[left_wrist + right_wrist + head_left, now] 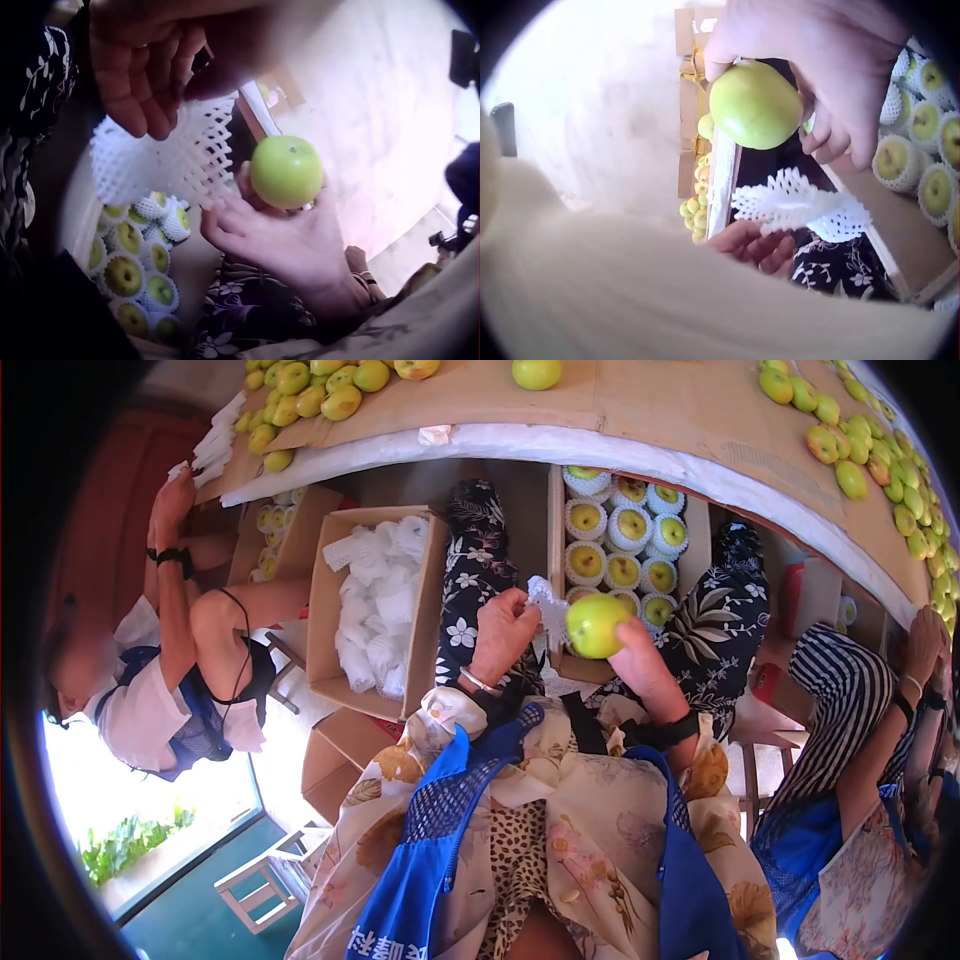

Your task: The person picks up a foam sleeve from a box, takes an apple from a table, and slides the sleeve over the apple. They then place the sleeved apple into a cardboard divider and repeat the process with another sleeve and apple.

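In the head view my left hand (503, 635) pinches a white foam net sleeve (545, 608) between thumb and fingers. My right hand (642, 668) grips a green apple (595, 626) just right of the sleeve. Seen from the left wrist, the foam net (165, 154) spreads out below the left fingers, and its edge overlaps fingertips of the right hand (292, 247). The right wrist view shows the bare apple (754, 103) held between thumb and fingers, apart from the net (802, 206) beneath it.
A carton (556, 510) of apples in foam nets stands ahead, between the knees. Left of it, another carton (318, 630) holds loose white nets. Bare apples (340, 402) lie on the cardboard-covered table (620, 410). One person (180, 690) sits left, another (850, 760) right.
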Demonstrator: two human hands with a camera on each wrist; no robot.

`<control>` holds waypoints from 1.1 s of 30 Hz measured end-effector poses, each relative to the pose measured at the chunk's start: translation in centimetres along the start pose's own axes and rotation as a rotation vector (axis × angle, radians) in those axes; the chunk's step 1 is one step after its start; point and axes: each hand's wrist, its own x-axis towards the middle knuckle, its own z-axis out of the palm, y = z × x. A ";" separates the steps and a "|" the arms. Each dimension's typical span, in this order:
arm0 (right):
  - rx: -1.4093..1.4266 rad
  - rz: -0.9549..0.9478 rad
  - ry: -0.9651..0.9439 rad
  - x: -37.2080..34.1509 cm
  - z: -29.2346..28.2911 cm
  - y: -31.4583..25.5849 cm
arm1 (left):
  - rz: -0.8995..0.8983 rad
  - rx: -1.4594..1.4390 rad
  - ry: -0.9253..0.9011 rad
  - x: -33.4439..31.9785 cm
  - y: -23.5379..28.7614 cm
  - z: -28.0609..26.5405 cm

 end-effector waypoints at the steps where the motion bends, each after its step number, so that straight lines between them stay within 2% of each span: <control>1: -0.002 -0.001 0.002 0.2 0.1 0.2 | 0.001 -0.002 -0.003 0.1 -0.1 0.1; 3: -0.324 0.064 0.038 0.6 0.6 0.5 | 0.056 0.109 -0.080 0.4 -0.1 0.0; 7: -0.351 0.083 0.086 1.2 0.8 -0.4 | 0.090 0.076 -0.198 -0.1 1.3 -0.8; 9: -0.354 0.073 0.096 1.0 0.4 -0.2 | -0.041 0.019 -0.332 -0.4 2.5 -1.3; 11: -0.355 0.061 0.104 0.9 0.2 0.2 | -0.051 -0.092 -0.339 -0.4 1.8 -1.2; 12: -0.465 -0.032 0.137 1.0 0.4 0.5 | -0.062 -0.204 -0.344 -0.4 2.0 -1.1; 15: -0.660 -0.224 0.165 1.3 1.1 0.6 | -0.125 -0.172 -0.434 -0.8 3.0 -1.2; 16: -0.742 -0.321 0.160 1.3 1.5 0.4 | -0.126 -0.172 -0.436 -0.8 2.8 -1.2; 17: -0.741 -0.321 0.163 1.2 1.9 0.1 | -0.039 -0.213 -0.391 -0.6 2.5 -1.3; 18: -0.927 -0.314 0.222 1.0 2.5 -0.4 | 0.047 -0.254 -0.347 -0.6 2.3 -1.3; 19: -1.114 -0.304 0.282 0.9 2.8 -0.6 | 0.046 -0.255 -0.350 -0.6 2.2 -1.4; 21: -1.147 -0.370 0.329 1.1 3.1 -0.5 | 0.370 -0.025 -0.215 -0.5 2.3 -1.3; 22: -1.178 -0.438 0.373 1.2 3.3 -0.5 | 0.371 -0.025 -0.214 -0.7 2.4 -1.2; 25: -1.262 -0.463 0.436 1.6 3.9 -1.2 | 0.043 -0.162 -0.234 -1.5 3.0 -0.2; 29: -1.395 -0.529 0.417 2.4 3.2 -0.9 | 0.034 -0.201 -0.339 -0.8 2.2 0.5; 31: -1.526 -0.572 0.458 3.0 3.8 -1.6 | 0.071 -0.337 -0.153 -1.1 4.0 1.9; 32: -1.524 -0.574 0.457 3.3 4.2 -1.8 | 0.192 -0.269 -0.115 -0.6 3.3 2.2; 33: -1.517 -0.565 0.441 3.4 4.5 -2.0 | 0.192 -0.268 -0.115 -0.6 3.7 2.2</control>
